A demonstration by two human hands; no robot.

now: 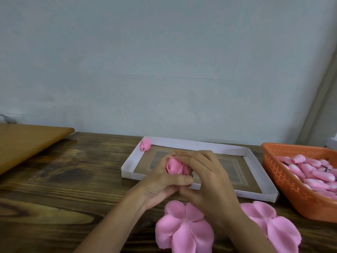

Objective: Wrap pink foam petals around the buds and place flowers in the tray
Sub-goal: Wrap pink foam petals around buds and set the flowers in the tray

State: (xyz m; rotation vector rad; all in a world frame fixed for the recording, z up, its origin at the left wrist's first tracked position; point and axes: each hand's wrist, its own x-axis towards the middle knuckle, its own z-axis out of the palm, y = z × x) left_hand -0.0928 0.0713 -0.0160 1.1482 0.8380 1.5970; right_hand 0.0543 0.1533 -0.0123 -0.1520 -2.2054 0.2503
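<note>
One rounded foam flower (176,168) between fingers (193,159)

No readable text — none anywhere.

We look across a dark, heavily grained wooden table (63,179). Behind the table rises a plain pale blue-grey wall (164,61), softly lit. A lighter brown board (27,141) sits at the table's far left; a greyish strip (321,99) slants up beyond its right end
</note>
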